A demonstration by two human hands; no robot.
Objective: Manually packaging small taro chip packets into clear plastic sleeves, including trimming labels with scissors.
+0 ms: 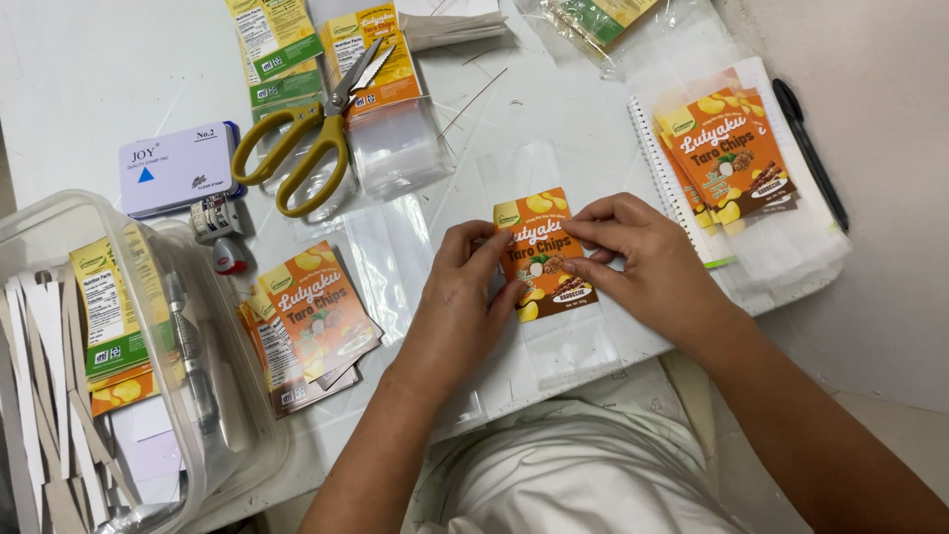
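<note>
Your left hand (pixel 460 297) and right hand (pixel 643 262) both rest on one orange label (pixel 542 252), which lies flat on a clear bag (pixel 554 297) on the white table (pixel 89 69). Your left fingers are curled, with the thumb and forefinger tips pressing the label's left edge. Your right fingers are nearly flat, pressing its upper right corner and right edge. Neither hand is closed around anything; both only hold the label down.

Taking that label as the landmark: just left of it lies a loose flat clear bag (pixel 381 252), and beyond that a fanned stack of orange labels (pixel 311 316). Further left stands a clear plastic tub (pixel 148 326) with yellow and green labels and paper strips inside. Up and left of the label lie yellow-handled scissors (pixel 306 143), their blades resting on more printed labels (pixel 381 54) and clear bags. Left of the scissors sits a white stamp pad (pixel 178 166), with a small stamp (pixel 222 232) just below it. To the right of the label, a second pile of orange labels (pixel 732 148) rests on a spiral notebook (pixel 791 247), and a black pen (pixel 806 148) lies along the notebook's far edge. Straight above, well apart, a clear packet (pixel 603 20) of labels sits at the table's top edge.
</note>
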